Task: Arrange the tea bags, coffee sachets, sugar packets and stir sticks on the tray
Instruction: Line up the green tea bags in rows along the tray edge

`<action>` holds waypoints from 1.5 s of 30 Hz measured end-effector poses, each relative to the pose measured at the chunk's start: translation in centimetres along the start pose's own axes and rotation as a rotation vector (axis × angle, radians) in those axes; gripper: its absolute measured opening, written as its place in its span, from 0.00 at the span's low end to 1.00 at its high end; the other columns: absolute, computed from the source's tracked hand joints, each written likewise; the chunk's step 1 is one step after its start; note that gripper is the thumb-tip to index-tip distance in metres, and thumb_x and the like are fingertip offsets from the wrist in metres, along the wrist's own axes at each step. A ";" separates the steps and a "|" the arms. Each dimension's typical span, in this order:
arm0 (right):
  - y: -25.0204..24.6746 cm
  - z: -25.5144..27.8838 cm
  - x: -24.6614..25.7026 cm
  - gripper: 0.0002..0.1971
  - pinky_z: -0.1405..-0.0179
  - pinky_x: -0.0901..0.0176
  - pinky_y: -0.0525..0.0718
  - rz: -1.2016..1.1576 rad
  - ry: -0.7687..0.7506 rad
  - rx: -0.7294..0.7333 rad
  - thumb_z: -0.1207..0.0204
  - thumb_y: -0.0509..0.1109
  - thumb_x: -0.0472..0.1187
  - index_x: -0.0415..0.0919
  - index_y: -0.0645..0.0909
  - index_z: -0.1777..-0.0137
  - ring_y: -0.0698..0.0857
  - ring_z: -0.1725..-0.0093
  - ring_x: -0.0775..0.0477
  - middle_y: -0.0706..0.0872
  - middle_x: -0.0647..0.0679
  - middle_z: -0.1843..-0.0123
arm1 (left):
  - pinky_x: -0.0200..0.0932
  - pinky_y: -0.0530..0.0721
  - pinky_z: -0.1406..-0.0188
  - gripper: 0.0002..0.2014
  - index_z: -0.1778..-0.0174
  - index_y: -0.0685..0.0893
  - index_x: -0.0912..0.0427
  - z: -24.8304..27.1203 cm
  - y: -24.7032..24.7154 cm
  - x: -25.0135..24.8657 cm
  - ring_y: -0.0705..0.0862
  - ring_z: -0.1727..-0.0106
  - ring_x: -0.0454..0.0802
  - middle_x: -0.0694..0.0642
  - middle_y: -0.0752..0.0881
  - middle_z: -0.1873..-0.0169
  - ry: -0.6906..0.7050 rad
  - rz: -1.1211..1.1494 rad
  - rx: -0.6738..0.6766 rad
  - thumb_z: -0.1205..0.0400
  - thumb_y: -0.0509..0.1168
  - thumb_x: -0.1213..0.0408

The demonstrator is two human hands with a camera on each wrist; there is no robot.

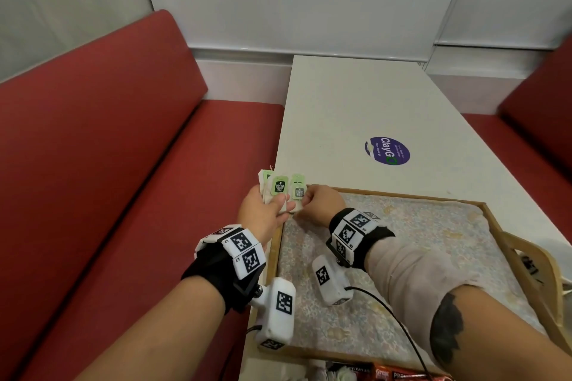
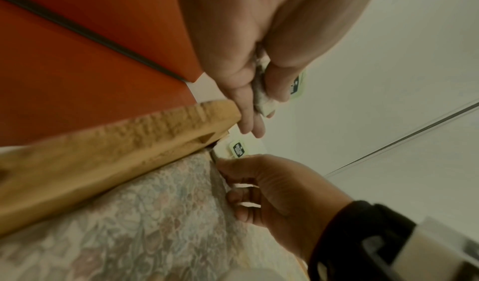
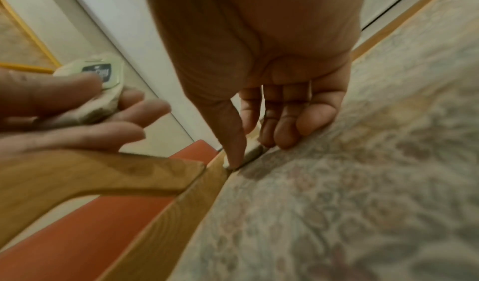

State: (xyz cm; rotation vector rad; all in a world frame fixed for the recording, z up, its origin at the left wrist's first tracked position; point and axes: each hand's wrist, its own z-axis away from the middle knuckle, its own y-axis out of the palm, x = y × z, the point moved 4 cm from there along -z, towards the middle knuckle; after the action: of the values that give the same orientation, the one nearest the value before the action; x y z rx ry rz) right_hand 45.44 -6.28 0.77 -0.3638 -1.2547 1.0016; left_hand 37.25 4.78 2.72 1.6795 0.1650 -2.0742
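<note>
My left hand (image 1: 277,202) grips a small stack of tea bags (image 1: 274,185) with green tags, just past the far-left corner of the wooden tray (image 1: 402,195). My right hand (image 1: 305,202) pinches one tea bag (image 1: 298,193) between thumb and fingers and holds it upright in that corner, on the floral lining. In the right wrist view the pinched tea bag (image 3: 252,151) touches the lining beside the tray rim (image 3: 181,203), and the stack (image 3: 101,88) lies in my left hand (image 3: 124,109). The left wrist view shows the stack (image 2: 264,99) above the single tea bag (image 2: 238,148).
The tray sits on a white table (image 1: 371,102) that bears a purple sticker (image 1: 387,151). Red bench seats (image 1: 123,164) flank the table. Red sachets (image 1: 390,375) and white packets (image 1: 340,376) lie at the near edge. The tray has a wooden handle (image 1: 532,260) at the right.
</note>
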 end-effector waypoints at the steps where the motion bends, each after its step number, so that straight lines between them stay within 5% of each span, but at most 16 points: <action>1: 0.2 0.0 0.0 0.14 0.72 0.63 0.72 0.029 0.000 -0.006 0.37 0.73 0.33 0.48 0.71 0.68 0.77 0.67 0.54 0.79 0.54 0.68 | 0.36 0.87 0.57 0.09 0.42 0.75 0.60 0.0 0.0 0.0 0.87 0.58 0.44 0.54 0.85 0.53 0.000 -0.004 0.002 0.15 0.58 0.74; 8: 1.1 -0.7 0.7 0.11 0.54 0.54 0.84 0.091 -0.018 -0.055 0.34 0.71 0.35 0.49 0.73 0.67 0.86 0.54 0.44 0.86 0.47 0.58 | 0.36 0.88 0.59 0.07 0.45 0.76 0.59 -0.1 -0.1 0.1 0.88 0.58 0.45 0.57 0.86 0.52 -0.016 -0.008 0.001 0.15 0.59 0.74; 11: 1.1 -0.7 0.4 0.10 0.60 0.54 0.87 0.048 -0.012 -0.054 0.35 0.71 0.33 0.48 0.74 0.65 0.87 0.58 0.44 0.88 0.47 0.61 | 0.37 0.89 0.62 0.08 0.41 0.75 0.63 -0.2 -0.2 0.0 0.89 0.60 0.45 0.62 0.86 0.50 -0.033 -0.011 0.014 0.14 0.57 0.72; 13: 0.8 -0.7 0.2 0.11 0.68 0.60 0.79 0.019 -0.027 -0.050 0.34 0.75 0.35 0.48 0.74 0.65 0.84 0.62 0.49 0.85 0.51 0.63 | 0.37 0.88 0.68 0.08 0.39 0.73 0.65 -0.2 -0.2 -0.2 0.89 0.64 0.45 0.60 0.84 0.53 -0.060 0.008 0.027 0.13 0.54 0.70; 18: -0.8 -0.1 0.5 0.08 0.58 0.52 0.82 -0.148 -0.160 -0.116 0.24 0.71 0.44 0.43 0.78 0.61 0.81 0.63 0.47 0.82 0.50 0.64 | 0.38 0.89 0.65 0.11 0.42 0.74 0.62 0.2 -0.3 -0.7 0.89 0.64 0.46 0.58 0.85 0.55 -0.130 0.008 0.120 0.11 0.46 0.71; 23: -2.2 2.4 1.8 0.15 0.77 0.66 0.74 -0.423 -0.239 -0.054 0.16 0.60 0.48 0.40 0.80 0.59 0.78 0.74 0.52 0.82 0.49 0.66 | 0.40 0.87 0.60 0.15 0.30 0.73 0.64 0.6 -0.1 -0.9 0.86 0.56 0.48 0.61 0.85 0.45 -0.125 -0.025 0.139 0.11 0.49 0.71; 31: -2.5 3.8 2.3 0.07 0.81 0.72 0.73 -0.561 -0.325 -0.035 0.25 0.74 0.34 0.33 0.78 0.57 0.77 0.81 0.63 0.80 0.49 0.71 | 0.45 0.90 0.56 0.15 0.32 0.75 0.66 0.9 0.1 -0.8 0.86 0.43 0.59 0.67 0.84 0.40 -0.061 -0.028 0.081 0.15 0.59 0.73; 36: -3.0 3.0 1.6 0.07 0.79 0.67 0.74 -0.604 -0.290 -0.071 0.22 0.71 0.35 0.31 0.78 0.55 0.79 0.79 0.57 0.82 0.47 0.69 | 0.40 0.88 0.69 0.07 0.45 0.76 0.60 1.1 0.3 -1.5 0.87 0.58 0.52 0.62 0.85 0.50 -0.026 -0.004 0.001 0.12 0.53 0.68; 38: -3.3 2.4 1.0 0.06 0.77 0.63 0.75 -0.615 -0.259 -0.090 0.20 0.69 0.36 0.34 0.76 0.55 0.81 0.79 0.54 0.82 0.46 0.69 | 0.42 0.85 0.62 0.08 0.52 0.75 0.56 1.1 0.3 -1.7 0.85 0.60 0.48 0.57 0.84 0.56 -0.010 -0.007 -0.017 0.11 0.51 0.68; 45: -2.4 -0.3 -1.7 0.07 0.76 0.58 0.77 -0.488 -0.113 -0.105 0.21 0.69 0.32 0.38 0.74 0.59 0.81 0.80 0.53 0.82 0.45 0.69 | 0.46 0.82 0.50 0.07 0.40 0.71 0.58 1.0 0.6 -1.4 0.85 0.52 0.52 0.57 0.83 0.50 0.001 -0.030 -0.039 0.11 0.51 0.67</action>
State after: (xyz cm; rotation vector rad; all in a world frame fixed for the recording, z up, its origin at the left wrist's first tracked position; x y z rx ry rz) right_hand 46.77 -8.86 1.32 -0.0713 -1.4132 0.5460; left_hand 36.80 4.27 4.45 1.6650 0.2307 -2.0785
